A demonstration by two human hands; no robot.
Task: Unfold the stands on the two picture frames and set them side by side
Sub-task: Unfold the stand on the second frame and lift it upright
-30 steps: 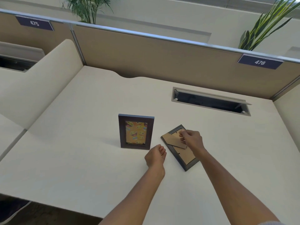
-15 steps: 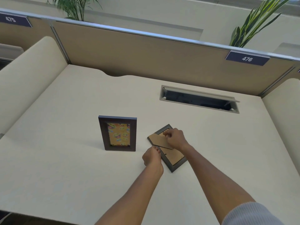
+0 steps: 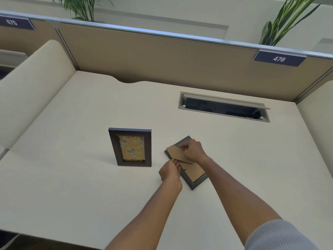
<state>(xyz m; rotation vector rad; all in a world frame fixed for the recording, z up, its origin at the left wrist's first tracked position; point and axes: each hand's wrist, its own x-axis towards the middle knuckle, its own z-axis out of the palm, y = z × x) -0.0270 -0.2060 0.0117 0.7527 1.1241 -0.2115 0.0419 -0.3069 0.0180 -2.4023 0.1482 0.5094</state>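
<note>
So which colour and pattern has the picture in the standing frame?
Orange with smiley faces, head view.

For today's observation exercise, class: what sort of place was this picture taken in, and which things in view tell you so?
Most likely an open-plan office cubicle. A tan partition wall runs behind the cream desk, numbered plates reading 475 and 476 mark the workstations, and a cable hatch is set into the desktop.
</note>
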